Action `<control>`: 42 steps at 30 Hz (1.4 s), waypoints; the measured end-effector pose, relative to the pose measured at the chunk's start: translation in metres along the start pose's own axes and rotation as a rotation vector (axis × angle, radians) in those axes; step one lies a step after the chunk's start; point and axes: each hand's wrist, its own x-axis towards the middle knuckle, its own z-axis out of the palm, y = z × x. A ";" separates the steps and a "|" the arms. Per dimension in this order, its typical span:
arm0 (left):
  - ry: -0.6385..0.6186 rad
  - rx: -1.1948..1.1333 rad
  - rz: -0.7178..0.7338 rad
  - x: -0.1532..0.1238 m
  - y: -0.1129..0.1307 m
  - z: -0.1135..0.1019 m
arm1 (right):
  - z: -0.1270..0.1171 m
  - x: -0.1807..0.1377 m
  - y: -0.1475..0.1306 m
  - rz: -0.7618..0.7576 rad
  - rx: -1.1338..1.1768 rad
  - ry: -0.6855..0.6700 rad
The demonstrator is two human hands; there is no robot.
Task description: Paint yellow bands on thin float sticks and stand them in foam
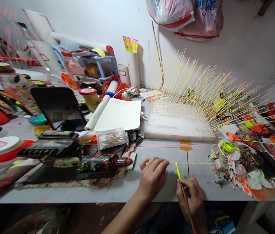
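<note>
My left hand (152, 175) rests on the grey table (117, 191), fingers curled down onto the end of a thin stick (193, 163) that lies flat and runs off to the right. My right hand (193, 197) is closed in a pinch round a slim brush (181, 183) whose yellow-green tip touches the stick near its middle. Behind them a white foam block (176, 126) holds several thin yellow and pink sticks (200, 87) standing fanned out.
An open notebook (117, 114), a dark tablet (58, 107), a clear tub of thin sticks (111, 138) and paint-spattered clutter crowd the left. Paint-stained scraps and a yellow tape roll (227, 147) lie at the right. Plastic bags (186, 16) hang on the wall.
</note>
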 end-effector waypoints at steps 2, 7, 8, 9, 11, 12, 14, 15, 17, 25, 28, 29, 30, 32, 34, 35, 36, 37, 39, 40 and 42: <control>0.002 -0.002 0.000 0.000 0.000 0.000 | -0.001 0.000 0.001 0.002 -0.002 0.004; -0.002 -0.009 -0.004 -0.001 -0.001 0.000 | -0.003 -0.003 0.003 0.014 -0.026 0.024; -0.002 -0.010 -0.005 -0.002 -0.001 0.000 | -0.004 -0.003 0.004 0.018 -0.023 0.023; -0.001 -0.011 -0.006 -0.002 -0.001 0.001 | -0.004 -0.004 0.004 0.020 -0.016 0.022; 0.001 -0.013 -0.009 -0.001 0.000 0.001 | -0.005 -0.005 0.003 0.024 0.006 0.020; 0.002 -0.013 -0.010 -0.001 0.000 0.001 | -0.006 -0.005 0.003 0.020 0.022 0.019; 0.004 -0.008 -0.013 -0.001 0.000 0.000 | -0.006 -0.005 0.000 -0.012 0.059 0.020; 0.003 -0.003 -0.014 0.000 -0.001 -0.001 | -0.006 -0.005 -0.001 -0.037 0.078 0.018; -0.014 0.012 -0.012 0.000 -0.004 -0.006 | -0.006 -0.004 -0.003 -0.079 0.104 0.002; -0.066 0.106 0.034 -0.003 -0.025 -0.031 | 0.008 -0.003 -0.010 -0.088 0.058 -0.033; -0.064 0.114 0.027 -0.004 -0.026 -0.031 | 0.012 0.002 -0.014 -0.084 0.020 -0.035; -0.063 0.116 0.022 -0.004 -0.026 -0.031 | 0.012 0.005 -0.015 -0.091 0.006 -0.041; -0.061 0.117 0.019 -0.004 -0.025 -0.030 | 0.011 0.007 -0.017 -0.099 -0.007 -0.049; -0.059 0.116 0.019 -0.004 -0.024 -0.029 | 0.010 0.013 -0.020 -0.122 -0.028 -0.069; -0.054 0.117 0.025 -0.004 -0.024 -0.029 | 0.010 0.015 -0.021 -0.128 -0.048 -0.093; -0.051 0.117 0.027 -0.004 -0.024 -0.029 | 0.010 0.015 -0.021 -0.124 -0.054 -0.090; -0.050 0.117 0.028 -0.004 -0.024 -0.029 | 0.011 0.014 -0.019 -0.116 -0.057 -0.084; -0.051 0.116 0.026 -0.004 -0.024 -0.029 | 0.012 0.011 -0.018 -0.104 -0.057 -0.077; -0.055 0.112 0.019 -0.004 -0.023 -0.029 | 0.014 0.006 -0.013 -0.074 -0.051 -0.062; -0.055 0.110 0.014 -0.004 -0.023 -0.029 | 0.014 0.003 -0.011 -0.058 -0.048 -0.054; -0.052 0.101 0.009 -0.004 -0.023 -0.029 | 0.015 -0.002 -0.008 -0.038 -0.047 -0.054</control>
